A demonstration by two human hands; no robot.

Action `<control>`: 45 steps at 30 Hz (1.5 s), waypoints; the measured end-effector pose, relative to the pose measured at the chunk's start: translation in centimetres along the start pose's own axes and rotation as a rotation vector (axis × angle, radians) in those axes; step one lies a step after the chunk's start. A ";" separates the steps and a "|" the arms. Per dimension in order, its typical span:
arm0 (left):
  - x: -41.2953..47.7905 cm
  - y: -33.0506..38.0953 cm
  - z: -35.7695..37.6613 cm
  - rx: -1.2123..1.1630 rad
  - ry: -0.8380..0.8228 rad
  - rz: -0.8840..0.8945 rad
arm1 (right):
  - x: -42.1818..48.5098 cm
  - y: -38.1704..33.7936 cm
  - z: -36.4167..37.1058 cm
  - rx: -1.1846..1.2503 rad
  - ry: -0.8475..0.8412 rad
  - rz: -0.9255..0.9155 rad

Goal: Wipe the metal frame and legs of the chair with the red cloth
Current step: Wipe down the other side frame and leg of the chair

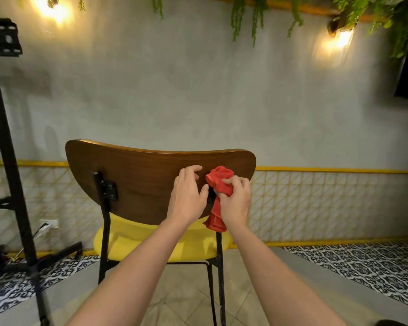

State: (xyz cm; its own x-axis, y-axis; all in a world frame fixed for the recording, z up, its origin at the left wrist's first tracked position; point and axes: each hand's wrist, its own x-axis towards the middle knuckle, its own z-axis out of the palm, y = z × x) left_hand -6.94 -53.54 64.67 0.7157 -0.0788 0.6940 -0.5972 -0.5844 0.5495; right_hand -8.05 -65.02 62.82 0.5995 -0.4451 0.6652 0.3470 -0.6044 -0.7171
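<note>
The chair (139, 180) faces away from me, with a brown wooden backrest, a yellow seat (132, 241) and a black metal frame (104, 231). My right hand (236, 203) grips the red cloth (218, 182) against the right rear upright, at the bracket on the back of the backrest. The cloth's tail hangs down to about seat height. My left hand (186, 196) rests on the backrest just left of the cloth, fingers spread and lightly bent. The right bracket is mostly hidden by the cloth and hands.
A black metal stand (7, 161) rises at the left, its base on the patterned floor tiles. A grey wall with a yellow rail and lattice panel runs behind the chair. A wall socket with a cable (48, 224) sits low at the left.
</note>
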 end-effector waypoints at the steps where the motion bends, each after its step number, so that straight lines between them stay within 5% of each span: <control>1: 0.0 -0.1 0.2 -0.002 0.011 0.000 | -0.1 0.4 0.2 -0.035 -0.004 -0.020; 11: -0.1 -0.3 0.9 -0.001 0.053 -0.009 | -0.8 3.2 -1.0 -0.278 -0.166 -0.197; 16: -0.2 -0.3 0.9 -0.027 0.058 0.012 | -0.3 2.0 -0.2 -0.173 -0.027 -0.265; 33: -1.7 -1.5 1.9 -0.006 -0.020 -0.063 | -0.9 4.0 -0.7 -0.452 -0.177 -0.310; 39: -1.6 -1.5 2.6 -0.021 0.007 -0.053 | -1.1 3.8 -0.4 -0.281 -0.020 -0.342; 45: -1.5 -1.6 3.2 -0.015 0.003 -0.041 | -2.2 6.1 -0.1 -0.399 -0.205 -0.282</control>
State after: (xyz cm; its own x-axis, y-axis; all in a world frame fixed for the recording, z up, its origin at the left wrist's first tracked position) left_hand -5.93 -55.10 61.23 0.7385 -0.0525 0.6722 -0.5729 -0.5745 0.5846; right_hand -7.32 -67.75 57.02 0.6653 -0.1151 0.7377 0.2374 -0.9042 -0.3552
